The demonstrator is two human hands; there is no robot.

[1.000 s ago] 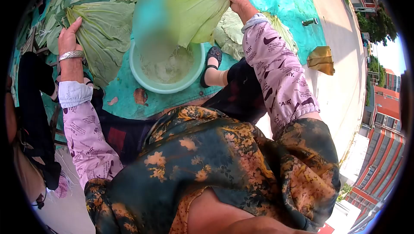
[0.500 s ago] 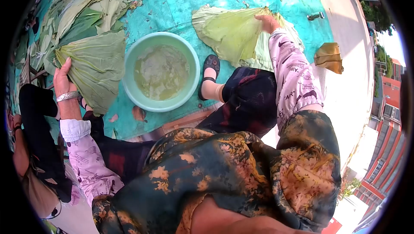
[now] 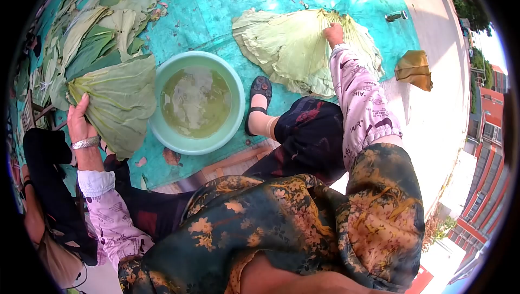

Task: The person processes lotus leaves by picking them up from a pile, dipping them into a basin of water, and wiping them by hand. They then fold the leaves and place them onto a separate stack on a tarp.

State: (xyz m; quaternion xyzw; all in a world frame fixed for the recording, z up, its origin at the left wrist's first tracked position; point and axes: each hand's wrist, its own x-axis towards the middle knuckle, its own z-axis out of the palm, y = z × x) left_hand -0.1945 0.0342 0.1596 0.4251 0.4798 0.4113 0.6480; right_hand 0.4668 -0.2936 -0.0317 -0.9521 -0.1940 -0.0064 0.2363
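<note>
My left hand (image 3: pixel 81 121), with a silver bracelet at the wrist, grips a green lotus leaf (image 3: pixel 122 91) by its gathered edge. The leaf hangs fanned out beside a pale green basin (image 3: pixel 234 124) of cloudy, yellowish water (image 3: pixel 195 102). Over on the right, my right hand (image 3: pixel 334 34) is closed at the gathered top of a paler, folded lotus leaf (image 3: pixel 292 50). That leaf spreads like a fan over the teal tarp (image 3: pixel 211 15).
A heap of lotus leaves (image 3: pixel 103 28) covers the tarp at upper left. Further right are a small can-like container (image 3: pixel 397 16) and a brown folded piece (image 3: pixel 414 70). Another person's arm (image 3: pixel 33 215) shows at far left. Leaf scraps lie along the top.
My right hand has gone from lying outstretched on the right-hand leaf to closing at its gathered top. That leaf now looks paler and more fanned out. My left hand keeps its leaf.
</note>
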